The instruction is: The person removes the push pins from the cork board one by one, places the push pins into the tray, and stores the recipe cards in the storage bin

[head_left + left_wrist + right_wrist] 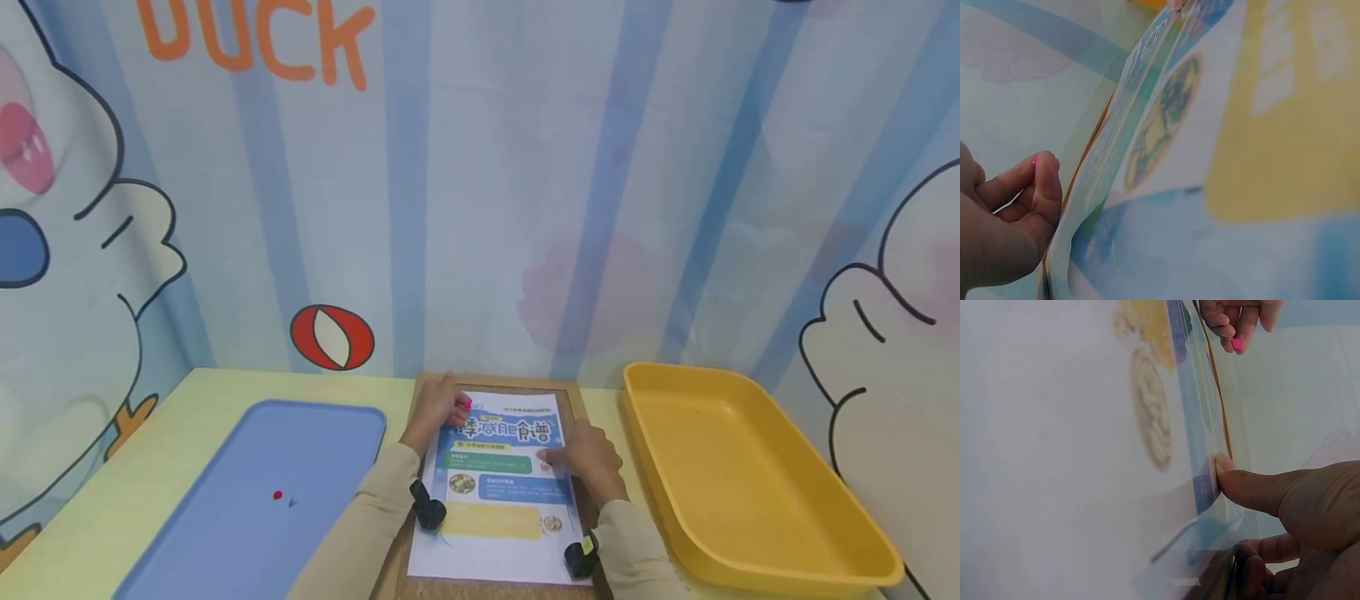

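A printed sheet (487,550) with blue, green and yellow blocks lies on a wood-framed cork board (501,592). Near the sheet's upper left corner, my left hand (437,406) pinches a small pink push pin (1237,344) between thumb and fingertips. Only a bit of the pin (1035,159) shows in the left wrist view. My right hand (591,457) grips the board's right edge. Its thumb (1250,486) presses on the paper, and the other fingers curl at the board's edge, partly hidden.
Left of the board lies a blue tray (240,542) with a small red piece (277,495) and a tiny dark piece (292,502) on it. A deep yellow bin (750,475) stands to the right. Behind the table hangs a striped cartoon backdrop (495,208).
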Action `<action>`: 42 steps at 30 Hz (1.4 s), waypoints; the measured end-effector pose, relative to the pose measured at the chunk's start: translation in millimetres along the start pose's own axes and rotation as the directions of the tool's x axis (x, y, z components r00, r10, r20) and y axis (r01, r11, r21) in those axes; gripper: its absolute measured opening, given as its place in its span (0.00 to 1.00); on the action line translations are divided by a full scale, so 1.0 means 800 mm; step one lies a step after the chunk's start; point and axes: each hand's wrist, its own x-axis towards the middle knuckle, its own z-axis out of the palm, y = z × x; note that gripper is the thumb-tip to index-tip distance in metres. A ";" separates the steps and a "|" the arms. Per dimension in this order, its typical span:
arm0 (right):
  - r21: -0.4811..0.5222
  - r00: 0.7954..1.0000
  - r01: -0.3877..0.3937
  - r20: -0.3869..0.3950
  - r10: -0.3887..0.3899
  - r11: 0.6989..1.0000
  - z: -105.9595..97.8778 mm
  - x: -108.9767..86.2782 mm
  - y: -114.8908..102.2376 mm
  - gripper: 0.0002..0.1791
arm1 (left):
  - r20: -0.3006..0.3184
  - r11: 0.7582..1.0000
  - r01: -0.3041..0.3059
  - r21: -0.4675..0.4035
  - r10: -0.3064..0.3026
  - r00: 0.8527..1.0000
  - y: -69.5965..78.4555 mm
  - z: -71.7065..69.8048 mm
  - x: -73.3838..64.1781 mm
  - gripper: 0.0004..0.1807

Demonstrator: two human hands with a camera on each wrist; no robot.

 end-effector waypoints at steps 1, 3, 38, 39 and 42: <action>0.001 1.000 0.002 0.000 -0.002 1.000 0.000 0.001 0.000 0.37 | 0.001 1.000 -0.001 0.001 0.001 1.000 0.000 0.000 -0.003 0.33; 0.000 1.000 0.003 0.000 -0.003 1.000 0.000 0.001 0.000 0.38 | 0.004 1.000 0.001 -0.001 -0.001 1.000 0.001 0.000 -0.008 0.32; -0.023 1.000 0.006 0.016 -0.005 1.000 0.000 0.002 -0.002 0.43 | 0.120 1.000 0.014 -0.004 -0.013 0.993 0.013 -0.040 -0.106 0.30; -0.024 1.000 0.006 0.016 -0.005 1.000 0.000 0.002 -0.002 0.43 | 0.123 1.000 0.006 -0.002 -0.006 0.992 0.014 -0.042 -0.109 0.30; -0.030 1.000 0.008 0.012 -0.008 1.000 0.000 0.002 -0.002 0.43 | 0.128 1.000 -0.011 -0.004 0.011 0.992 0.014 -0.048 -0.116 0.29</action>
